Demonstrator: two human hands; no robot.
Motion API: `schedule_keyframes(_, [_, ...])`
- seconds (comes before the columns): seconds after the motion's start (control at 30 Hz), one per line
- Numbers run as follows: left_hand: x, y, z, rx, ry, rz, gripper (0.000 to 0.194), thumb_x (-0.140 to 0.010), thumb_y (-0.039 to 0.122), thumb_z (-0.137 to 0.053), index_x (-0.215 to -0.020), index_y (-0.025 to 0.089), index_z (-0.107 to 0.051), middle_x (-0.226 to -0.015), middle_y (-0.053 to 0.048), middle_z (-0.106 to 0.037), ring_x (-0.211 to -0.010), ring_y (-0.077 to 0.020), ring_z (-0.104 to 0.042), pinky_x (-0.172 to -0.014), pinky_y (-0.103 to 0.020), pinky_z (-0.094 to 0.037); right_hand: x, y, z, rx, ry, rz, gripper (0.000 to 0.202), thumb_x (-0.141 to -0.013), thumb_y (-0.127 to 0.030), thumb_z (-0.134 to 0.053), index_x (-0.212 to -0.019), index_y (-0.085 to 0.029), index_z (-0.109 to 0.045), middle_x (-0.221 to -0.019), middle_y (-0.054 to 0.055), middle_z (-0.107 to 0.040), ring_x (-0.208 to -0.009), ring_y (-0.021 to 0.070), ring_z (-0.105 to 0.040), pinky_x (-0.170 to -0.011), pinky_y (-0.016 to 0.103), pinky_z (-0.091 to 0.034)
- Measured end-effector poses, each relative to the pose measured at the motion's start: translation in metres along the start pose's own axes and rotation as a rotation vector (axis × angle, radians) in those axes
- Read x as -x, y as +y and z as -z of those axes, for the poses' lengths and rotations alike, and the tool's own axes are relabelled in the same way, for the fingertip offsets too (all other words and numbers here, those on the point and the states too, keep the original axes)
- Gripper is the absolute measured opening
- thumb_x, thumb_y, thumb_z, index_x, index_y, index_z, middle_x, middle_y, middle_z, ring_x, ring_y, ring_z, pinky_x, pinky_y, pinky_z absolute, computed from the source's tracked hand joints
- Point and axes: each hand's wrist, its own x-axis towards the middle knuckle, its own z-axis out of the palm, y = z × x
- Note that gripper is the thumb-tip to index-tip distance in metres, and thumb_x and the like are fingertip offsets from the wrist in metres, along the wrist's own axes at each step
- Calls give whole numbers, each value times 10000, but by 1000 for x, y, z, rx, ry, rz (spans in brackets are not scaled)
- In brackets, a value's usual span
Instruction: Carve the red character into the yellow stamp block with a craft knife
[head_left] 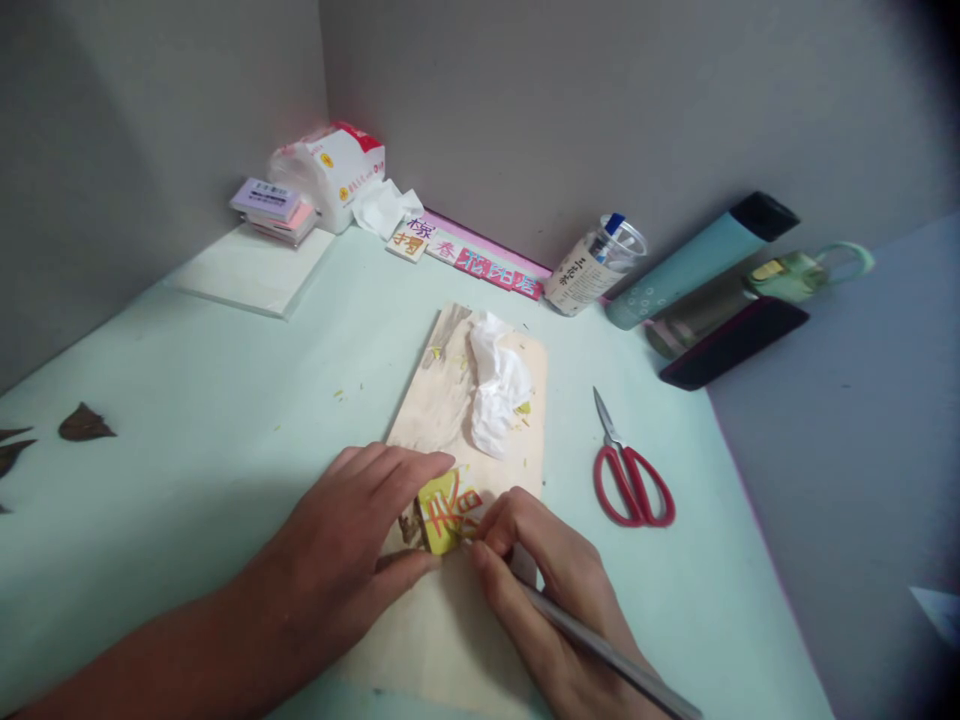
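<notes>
A small yellow rubber stamp block [441,522] with a red character on its top lies on the wooden board [427,405]. My left hand [360,530] steadies it from the left, thumb at the near edge and fingers at the far edge. In my right hand [547,580] is a slim pen-shaped carving knife [600,650] with a grey handle, gripped like a pencil. Its tip meets the block's right near corner, where my fingertips partly cover it. Farther up the board rests a crumpled white tissue [495,385], with yellow shavings scattered around it.
Red-handled scissors [634,485] lie right of the board. Along the back stand a tissue pack [337,175], a row of character tiles [499,270], a plastic cup [592,270] and bottles [697,260]. A dark phone [735,343] leans there. Dried leaves [86,423] are at left.
</notes>
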Motion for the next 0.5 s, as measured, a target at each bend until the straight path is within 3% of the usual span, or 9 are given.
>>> schedule_keyframes(0.5, [-3, 3, 4, -23, 1, -19, 580, -952, 198, -651, -1435, 312, -351, -1314, -27, -638, -1174, -253, -590, -1024, -391, -437, 4, 3, 0, 5, 4, -8, 231, -1009, -164, -485, -803, -244, -419, -739, -32, -519, -659, 141, -519, -623, 278, -427])
